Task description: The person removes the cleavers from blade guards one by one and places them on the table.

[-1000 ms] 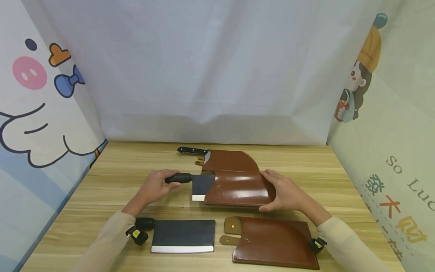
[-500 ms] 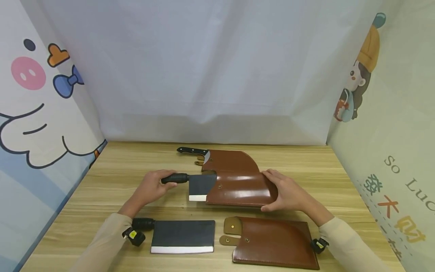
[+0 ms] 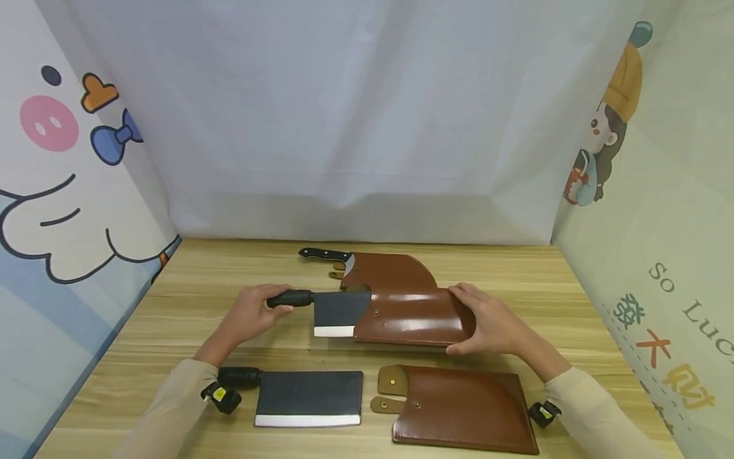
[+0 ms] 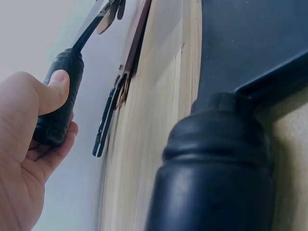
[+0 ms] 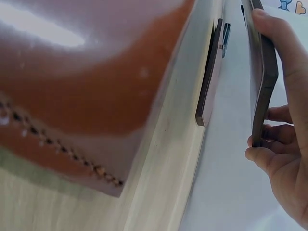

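Note:
My left hand (image 3: 249,315) grips the ribbed black handle (image 4: 62,91) of a cleaver (image 3: 334,309), thumb along one side. Its dark blade, with a bright edge strip, lies partly inside a glossy brown leather sheath (image 3: 421,315); the leather hides the rest. At the sheath's far right end, my right hand (image 3: 493,322) holds it between thumb and fingers. Both are raised above the table, as the right wrist view shows with the held sheath (image 5: 264,82). Below the left hand lies a second cleaver (image 3: 309,394). A second brown sheath (image 3: 464,411) lies flat beside it, its strap flaps unfastened.
Behind the held sheath, a knife with a riveted black handle (image 3: 325,254) sits in another brown sheath (image 3: 390,269) on the wooden table (image 3: 229,268). A pale cloth (image 3: 355,127) hangs at the back, and printed panels (image 3: 659,223) stand at both sides.
My left hand has drawn the cleaver leftward, so more of its blade shows outside the sheath. The right hand has shifted slightly to the right with the sheath. The items on the table are unmoved.

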The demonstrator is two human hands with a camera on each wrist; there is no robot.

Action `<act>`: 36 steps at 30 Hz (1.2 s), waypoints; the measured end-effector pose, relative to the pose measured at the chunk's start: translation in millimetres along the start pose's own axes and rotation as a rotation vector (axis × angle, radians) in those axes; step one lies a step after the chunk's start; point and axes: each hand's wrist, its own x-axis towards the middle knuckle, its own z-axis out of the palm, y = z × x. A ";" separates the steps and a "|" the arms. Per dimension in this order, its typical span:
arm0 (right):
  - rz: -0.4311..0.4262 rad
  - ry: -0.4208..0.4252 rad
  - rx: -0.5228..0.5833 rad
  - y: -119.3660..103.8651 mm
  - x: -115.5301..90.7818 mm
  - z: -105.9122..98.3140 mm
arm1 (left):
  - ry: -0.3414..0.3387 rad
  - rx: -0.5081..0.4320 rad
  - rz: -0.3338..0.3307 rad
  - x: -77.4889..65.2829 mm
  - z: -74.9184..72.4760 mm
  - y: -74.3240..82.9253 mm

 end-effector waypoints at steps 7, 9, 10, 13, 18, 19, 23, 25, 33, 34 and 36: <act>0.003 0.005 0.007 1.9 -1.2 -2.6 | 0.014 0.014 -0.001 -1.1 -2.8 -0.1; 0.006 0.003 0.006 2.7 -1.7 -3.0 | 0.013 0.013 -0.006 -1.4 -3.3 -0.1; 0.007 0.000 0.001 3.0 -2.0 -3.0 | 0.011 0.011 -0.009 -1.7 -3.5 -0.3; 0.012 -0.003 0.003 4.0 -3.2 -2.9 | 0.005 0.007 -0.020 -3.1 -4.4 -0.8; 0.020 -0.005 0.012 6.2 -5.8 -3.1 | 0.007 0.013 -0.027 -6.2 -6.8 -3.1; 0.020 -0.004 0.012 6.7 -6.2 -3.3 | 0.008 0.013 -0.028 -6.9 -7.3 -3.7; 0.009 0.011 0.009 8.6 -8.1 -3.7 | 0.010 0.015 -0.041 -9.6 -8.8 -6.0; 0.002 0.021 0.004 9.4 -9.0 -3.7 | 0.009 0.017 -0.053 -10.7 -9.4 -6.7; -0.003 0.037 -0.002 11.3 -12.4 -5.5 | 0.013 0.015 -0.060 -13.8 -13.6 -9.0; -0.003 0.039 -0.002 11.7 -12.8 -5.8 | 0.014 0.017 -0.059 -14.2 -14.2 -9.5; -0.003 0.040 -0.005 12.7 -13.3 -6.3 | 0.018 0.016 -0.059 -15.2 -15.2 -10.5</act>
